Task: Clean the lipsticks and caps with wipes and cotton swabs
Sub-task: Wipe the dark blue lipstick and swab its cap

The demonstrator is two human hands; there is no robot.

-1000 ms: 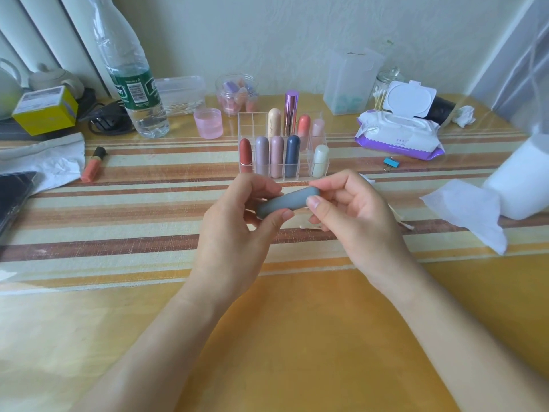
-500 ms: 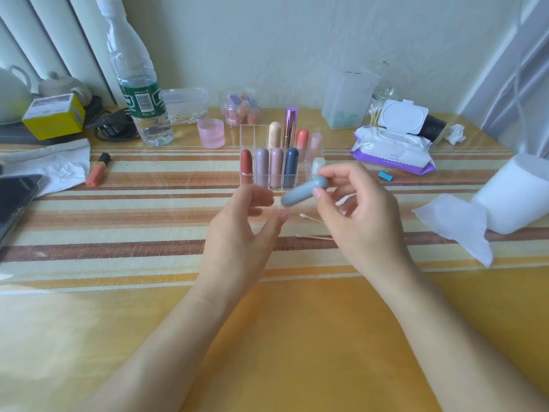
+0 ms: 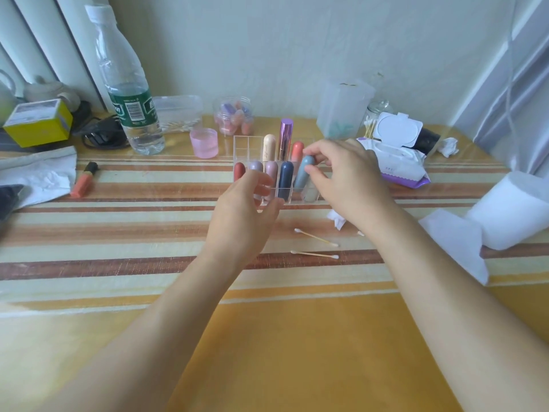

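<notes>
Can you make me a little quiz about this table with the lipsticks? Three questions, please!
1. True or false: the right hand pinches a tilted grey-blue lipstick.
2. Where is the black-capped orange tube? A) lying on the table, left of the clear organizer B) standing in the organizer C) on the floor
3. Fill in: ___ cotton swabs lie loose and fully visible on the table.
Key: 1 true; 2 A; 3 two.
</notes>
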